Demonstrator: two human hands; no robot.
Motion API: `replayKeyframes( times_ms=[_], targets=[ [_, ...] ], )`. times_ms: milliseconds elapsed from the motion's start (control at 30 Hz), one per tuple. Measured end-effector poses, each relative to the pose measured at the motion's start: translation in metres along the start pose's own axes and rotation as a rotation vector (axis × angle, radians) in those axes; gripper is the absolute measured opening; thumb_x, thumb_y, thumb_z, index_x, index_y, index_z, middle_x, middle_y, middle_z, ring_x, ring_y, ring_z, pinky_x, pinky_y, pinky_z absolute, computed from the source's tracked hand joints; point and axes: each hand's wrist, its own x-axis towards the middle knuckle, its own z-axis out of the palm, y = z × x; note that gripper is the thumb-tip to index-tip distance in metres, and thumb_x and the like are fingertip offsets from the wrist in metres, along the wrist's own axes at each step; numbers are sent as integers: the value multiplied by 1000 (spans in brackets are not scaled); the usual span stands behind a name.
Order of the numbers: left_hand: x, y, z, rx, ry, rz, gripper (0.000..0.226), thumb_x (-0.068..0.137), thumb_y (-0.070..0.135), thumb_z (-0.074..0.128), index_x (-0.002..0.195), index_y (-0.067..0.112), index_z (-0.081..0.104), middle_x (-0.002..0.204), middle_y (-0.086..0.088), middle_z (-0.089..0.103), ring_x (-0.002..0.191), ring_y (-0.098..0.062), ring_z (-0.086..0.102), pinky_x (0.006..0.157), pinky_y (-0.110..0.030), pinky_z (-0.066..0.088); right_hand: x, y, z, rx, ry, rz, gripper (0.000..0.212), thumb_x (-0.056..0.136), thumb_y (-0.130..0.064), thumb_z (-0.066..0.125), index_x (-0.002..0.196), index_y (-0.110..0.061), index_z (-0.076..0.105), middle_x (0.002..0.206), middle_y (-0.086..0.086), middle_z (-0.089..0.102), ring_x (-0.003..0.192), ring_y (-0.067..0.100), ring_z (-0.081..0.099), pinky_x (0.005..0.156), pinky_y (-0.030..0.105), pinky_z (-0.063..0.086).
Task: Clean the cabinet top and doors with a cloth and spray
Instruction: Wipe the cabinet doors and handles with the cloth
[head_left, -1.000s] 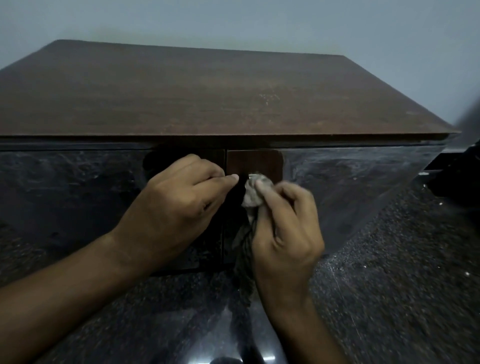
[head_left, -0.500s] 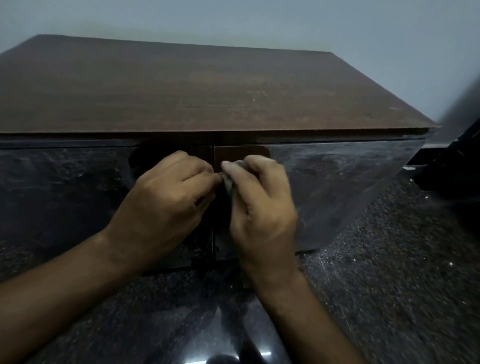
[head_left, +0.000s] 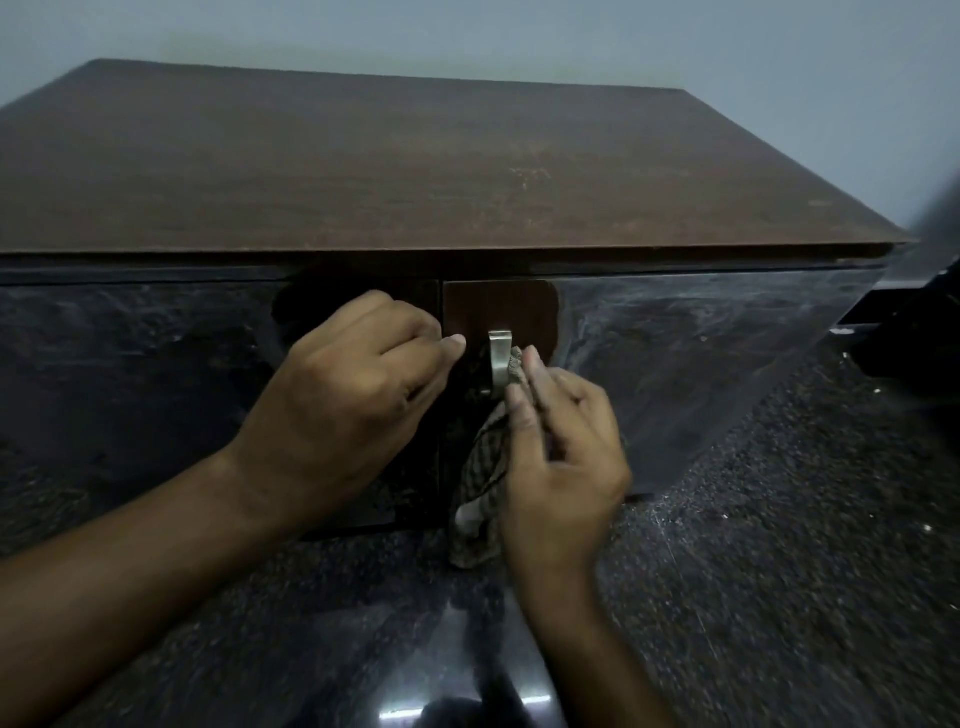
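Note:
A low cabinet with a brown wooden top (head_left: 415, 171) and glossy dark doors (head_left: 701, 364) fills the view. A metal handle (head_left: 500, 364) shows on the right door near the centre gap. My right hand (head_left: 561, 457) pinches a checked cloth (head_left: 483, 478) against the handle's right side; the cloth hangs down below the hand. My left hand (head_left: 353, 405) is curled against the left door's inner edge, fingertips just left of the handle; what it grips is hidden. No spray bottle is in sight.
Dark speckled polished floor (head_left: 779, 571) lies below and to the right of the cabinet. A dark blurred object (head_left: 924, 332) stands at the right edge. A pale wall (head_left: 519, 36) rises behind the cabinet.
My right hand has slid down and right with the cloth, uncovering the metal handle. The left hand has stayed at the door edge. The view has shifted slightly.

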Motion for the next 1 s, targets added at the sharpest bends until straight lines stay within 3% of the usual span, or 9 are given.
replayKeyframes(
  times_ms=[100,267,367,733,900,1000],
  targets=[
    [0,1,0,18,-2,-2,21,99,10,65,84,-1,75,85,-12,70,71,-27,61,71,-33,49,15,-1,-4,107,28,138,23,88,-2,73,105,-18,74,100,-3,74,98,12,70,87,23,54],
    [0,0,1,1,2,3,23,99,10,65,80,-1,74,83,-12,70,71,-25,60,69,-32,49,1,6,-4,-156,-83,-78,18,89,10,67,103,0,75,98,8,69,93,7,64,84,8,46],
    [-1,0,1,-1,-2,-5,24,99,10,65,80,-1,74,83,-12,70,71,-25,60,69,-33,49,10,1,-2,-166,-32,-107,19,86,14,69,99,2,76,94,12,69,89,13,65,83,5,44],
    [-1,-1,-1,12,-8,18,20,98,8,66,83,-2,74,85,-13,70,72,-27,61,70,-35,50,20,-2,-3,-147,31,-108,14,85,9,73,93,-1,77,91,5,72,88,10,68,82,16,53],
    [-1,0,0,14,-18,22,20,98,8,66,82,-1,74,85,-12,69,72,-26,60,70,-33,50,3,4,-6,-183,-39,-71,14,86,7,72,96,-3,76,93,3,71,88,5,66,80,11,51],
    [0,0,-1,12,-13,19,20,98,8,66,81,-2,73,84,-12,69,72,-24,60,69,-32,50,2,-2,-14,-148,16,-29,16,87,6,72,97,-6,77,94,0,71,90,8,68,79,22,57]
  ],
)
